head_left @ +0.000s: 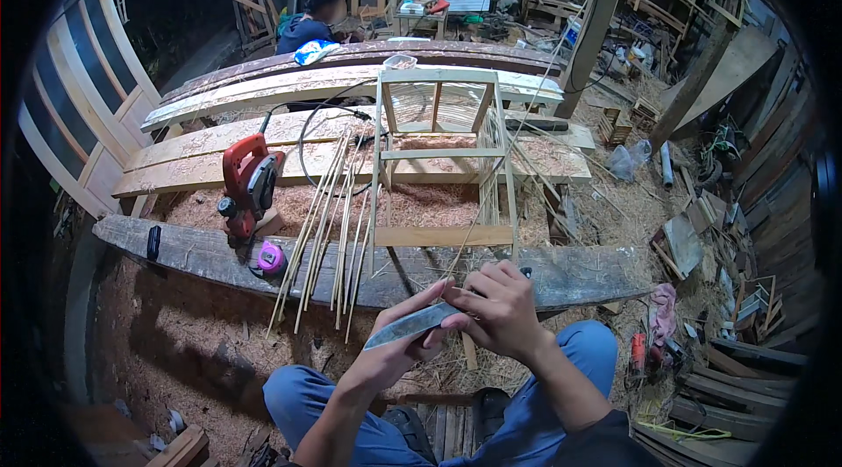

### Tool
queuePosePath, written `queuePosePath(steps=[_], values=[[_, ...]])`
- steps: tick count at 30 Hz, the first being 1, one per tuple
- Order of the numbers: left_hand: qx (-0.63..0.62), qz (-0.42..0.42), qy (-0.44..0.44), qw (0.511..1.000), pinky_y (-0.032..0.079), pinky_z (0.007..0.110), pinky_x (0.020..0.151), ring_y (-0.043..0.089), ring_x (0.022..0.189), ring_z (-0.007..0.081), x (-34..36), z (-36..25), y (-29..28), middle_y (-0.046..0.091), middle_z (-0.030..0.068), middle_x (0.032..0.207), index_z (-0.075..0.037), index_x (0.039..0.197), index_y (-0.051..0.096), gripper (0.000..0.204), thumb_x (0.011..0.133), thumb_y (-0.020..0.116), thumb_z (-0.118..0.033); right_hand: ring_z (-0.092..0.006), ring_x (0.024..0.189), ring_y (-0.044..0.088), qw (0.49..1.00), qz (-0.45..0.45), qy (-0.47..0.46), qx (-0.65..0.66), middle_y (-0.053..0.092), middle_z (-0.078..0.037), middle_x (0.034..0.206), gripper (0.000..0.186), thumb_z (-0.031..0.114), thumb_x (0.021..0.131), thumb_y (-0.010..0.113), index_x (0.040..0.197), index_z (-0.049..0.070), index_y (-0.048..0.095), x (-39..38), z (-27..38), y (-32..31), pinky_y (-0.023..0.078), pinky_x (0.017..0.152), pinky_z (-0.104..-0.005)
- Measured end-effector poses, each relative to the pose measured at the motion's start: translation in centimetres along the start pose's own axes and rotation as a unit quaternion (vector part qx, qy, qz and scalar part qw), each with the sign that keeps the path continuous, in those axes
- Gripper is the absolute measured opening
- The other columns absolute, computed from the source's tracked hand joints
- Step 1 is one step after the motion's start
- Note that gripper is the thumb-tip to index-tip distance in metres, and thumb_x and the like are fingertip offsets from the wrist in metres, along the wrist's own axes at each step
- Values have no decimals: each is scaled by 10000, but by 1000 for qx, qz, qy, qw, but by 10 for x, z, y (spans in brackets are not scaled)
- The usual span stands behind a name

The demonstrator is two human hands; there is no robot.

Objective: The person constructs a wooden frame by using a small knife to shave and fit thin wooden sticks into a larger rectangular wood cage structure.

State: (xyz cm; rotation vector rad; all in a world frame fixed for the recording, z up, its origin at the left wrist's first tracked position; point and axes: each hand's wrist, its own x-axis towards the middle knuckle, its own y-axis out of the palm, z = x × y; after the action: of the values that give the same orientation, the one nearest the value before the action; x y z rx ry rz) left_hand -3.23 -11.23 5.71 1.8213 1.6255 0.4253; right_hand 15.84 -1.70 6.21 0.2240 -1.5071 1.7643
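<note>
My left hand [395, 346] is turned partly palm up, fingers curled, its thumb meeting the lower end of a thin bamboo stick [467, 243]. Close against it, my right hand [500, 309] is closed at the wide end of a flat grey knife blade [408, 327]. The blade slants down to the left across my left palm; any handle is hidden in my right fingers. Beyond my hands, a light wooden frame [443, 236] with thin slats stands at the bench plank [579, 274]. Several loose bamboo sticks [324, 230] lie over the plank to its left.
A red electric planer [250, 178], a pink tape measure [271, 257] and a small black object [154, 242] rest on the plank. Long boards [184, 151] covered in shavings lie behind. Another person [307, 28] sits at the back. A red tool [638, 351] is on the right-hand floor.
</note>
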Motion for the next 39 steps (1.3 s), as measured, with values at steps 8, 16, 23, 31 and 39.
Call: queuePosePath(steps=[8,16,23,31,39], values=[[85,6,32,996,441,219,695,535,837,70,4,-3,1,612,28,1032,-51,1626,368,601,1075,591,-136,-232,765,562,1000,12,13,4,553,-27,796,315,435,912,735,1041,150,768,-1,-5,-2,421,716,-378],[247,-7,146,958,561,283,842,674,1012,124,7,6,-9,699,107,1097,-7,1403,393,514,968,652,82,-224,764,563,999,37,8,19,557,-23,797,345,427,918,733,1132,158,768,2,-1,-2,422,716,-374],[359,-57,195,911,543,267,861,670,999,109,6,11,-8,708,91,1048,14,1280,499,342,987,673,35,-225,760,566,998,37,31,45,560,-28,794,319,395,932,733,1126,147,777,1,-1,5,432,721,-378],[366,-56,186,910,524,259,800,635,918,74,6,11,-12,696,51,1005,14,1167,621,144,1025,612,-7,-250,748,626,984,98,86,122,651,-62,840,443,379,958,726,1321,126,733,5,4,2,477,697,-382],[284,-48,141,947,510,237,763,610,899,49,3,6,-5,659,27,978,6,1159,621,130,1035,586,-15,-353,987,761,938,72,96,325,742,-192,1209,504,288,959,748,1400,61,659,-5,-4,15,599,811,-404]])
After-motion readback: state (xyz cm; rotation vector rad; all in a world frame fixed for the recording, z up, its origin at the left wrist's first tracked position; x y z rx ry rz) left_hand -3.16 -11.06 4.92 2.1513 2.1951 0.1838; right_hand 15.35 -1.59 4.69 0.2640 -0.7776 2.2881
